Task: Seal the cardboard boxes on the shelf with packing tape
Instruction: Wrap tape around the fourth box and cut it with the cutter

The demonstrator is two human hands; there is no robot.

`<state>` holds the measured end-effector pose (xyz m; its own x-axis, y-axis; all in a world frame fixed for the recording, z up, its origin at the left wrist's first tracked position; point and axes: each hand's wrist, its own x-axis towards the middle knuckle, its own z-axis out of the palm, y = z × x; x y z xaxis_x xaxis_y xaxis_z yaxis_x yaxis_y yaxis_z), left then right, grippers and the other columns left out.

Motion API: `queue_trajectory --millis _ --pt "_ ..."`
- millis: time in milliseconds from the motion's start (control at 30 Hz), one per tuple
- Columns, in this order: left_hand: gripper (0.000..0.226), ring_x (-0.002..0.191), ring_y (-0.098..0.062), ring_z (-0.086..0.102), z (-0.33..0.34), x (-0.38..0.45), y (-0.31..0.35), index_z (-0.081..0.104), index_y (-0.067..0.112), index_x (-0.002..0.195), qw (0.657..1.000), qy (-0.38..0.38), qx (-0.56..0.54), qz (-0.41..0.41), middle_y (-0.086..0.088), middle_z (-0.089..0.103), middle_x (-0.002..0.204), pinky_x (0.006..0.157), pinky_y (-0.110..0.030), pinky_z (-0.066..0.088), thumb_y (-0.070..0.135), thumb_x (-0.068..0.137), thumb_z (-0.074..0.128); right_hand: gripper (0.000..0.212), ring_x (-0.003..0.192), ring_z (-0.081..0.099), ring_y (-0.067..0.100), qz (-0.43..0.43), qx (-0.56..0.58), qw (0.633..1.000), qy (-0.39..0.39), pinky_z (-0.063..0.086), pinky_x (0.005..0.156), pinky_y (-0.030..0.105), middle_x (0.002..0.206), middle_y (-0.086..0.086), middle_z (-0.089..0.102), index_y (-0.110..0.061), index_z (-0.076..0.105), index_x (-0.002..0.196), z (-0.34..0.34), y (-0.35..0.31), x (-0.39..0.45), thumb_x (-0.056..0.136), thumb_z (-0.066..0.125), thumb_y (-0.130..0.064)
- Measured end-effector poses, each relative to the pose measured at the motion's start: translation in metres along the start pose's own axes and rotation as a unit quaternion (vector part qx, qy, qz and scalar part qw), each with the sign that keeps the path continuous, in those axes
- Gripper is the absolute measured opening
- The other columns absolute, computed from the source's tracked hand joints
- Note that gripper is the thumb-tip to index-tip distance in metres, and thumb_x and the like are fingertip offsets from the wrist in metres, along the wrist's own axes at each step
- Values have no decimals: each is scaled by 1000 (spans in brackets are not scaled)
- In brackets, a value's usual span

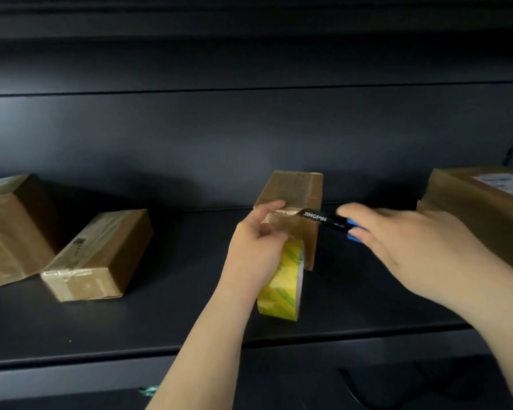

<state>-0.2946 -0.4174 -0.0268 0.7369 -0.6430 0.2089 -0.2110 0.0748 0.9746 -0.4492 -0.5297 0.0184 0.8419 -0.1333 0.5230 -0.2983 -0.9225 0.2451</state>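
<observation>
A small cardboard box (298, 190) stands in the middle of the dark shelf (166, 321), with clear tape across its top. My left hand (256, 247) holds a yellow-green roll of packing tape (286, 285) against the box's front. Its forefinger presses the tape strip at the box's top front edge. My right hand (409, 241) grips a black and blue utility knife (330, 221) marked JINGPIN. The knife's tip is at the tape strip near that edge.
Two taped boxes lie at the left: a large one (9, 229) and a smaller one (101, 255) leaning on it. A big box with a label (480, 208) sits at the right. The shelf's back wall is close behind.
</observation>
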Motion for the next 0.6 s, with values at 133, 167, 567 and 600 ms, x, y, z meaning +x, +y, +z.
queue_trajectory --millis 133,167,567,600 --pt "44 69 -14 63 -1 1 0 64 37 100 1000 -2 -3 -1 -2 71 75 57 -11 46 -2 81 54 33 55 50 17 -10 -82 993 -79 13 40 23 82 -8 62 -33 40 119 9 -10 13 90 54 -26" --pt "43 66 -10 62 -1 2 0 64 37 98 1000 -3 -7 -2 2 70 72 57 -10 46 -2 81 55 32 58 48 15 -1 -93 993 -80 14 40 25 86 -8 60 -35 33 123 12 -11 14 94 45 -29" --pt "44 49 0 47 -2 3 0 63 42 102 1000 -5 11 -13 0 59 71 44 -7 38 2 82 56 26 52 57 7 156 252 954 -39 44 45 27 62 -12 62 -49 48 113 13 17 -22 88 43 -52" --pt "44 49 0 47 -2 3 0 63 41 102 1000 -7 11 -15 -1 60 72 44 -6 38 2 82 56 22 50 59 7 209 348 913 26 48 46 28 58 -9 63 -52 51 107 14 28 -25 86 48 -54"
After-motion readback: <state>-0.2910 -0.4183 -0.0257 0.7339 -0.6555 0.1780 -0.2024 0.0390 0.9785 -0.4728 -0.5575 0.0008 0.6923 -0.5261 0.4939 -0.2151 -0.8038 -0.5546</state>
